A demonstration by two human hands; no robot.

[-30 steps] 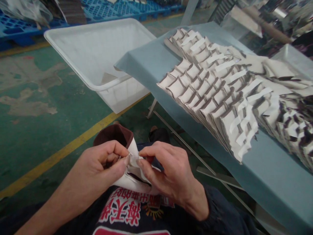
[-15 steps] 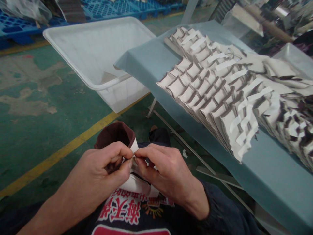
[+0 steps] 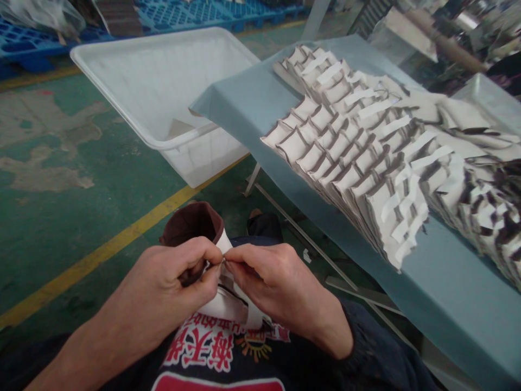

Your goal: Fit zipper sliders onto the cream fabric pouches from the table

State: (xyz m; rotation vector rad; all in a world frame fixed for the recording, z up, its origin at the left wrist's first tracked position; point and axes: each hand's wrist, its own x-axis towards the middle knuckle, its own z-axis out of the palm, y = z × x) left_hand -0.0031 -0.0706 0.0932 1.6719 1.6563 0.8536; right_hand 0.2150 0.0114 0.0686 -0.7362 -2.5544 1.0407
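Observation:
My left hand [image 3: 177, 279] and my right hand [image 3: 283, 285] meet fingertip to fingertip in front of my lap. Both are closed in a pinch at the edge of a white piece with brown lining [image 3: 193, 221], curled like a tube with its opening facing up. Whatever small part lies right between the fingertips is too small to make out. Below the fingers, white flaps of the piece [image 3: 223, 305] hang over my dark printed apron [image 3: 207, 347]. My hands cover the middle of the piece.
At the right, a table with a blue-grey cover [image 3: 439, 288] bears rows of stacked off-white pieces [image 3: 337, 146], some with white strips. A white plastic tub [image 3: 195, 157] stands beyond it. Blue pallets [image 3: 175, 19] lie at the back. Metal table legs [image 3: 301, 231] slant near my right side.
Both hands keep their pinch at the same spot. The brown-lined opening has shifted slightly right, and a little more of the white flap shows under my right hand.

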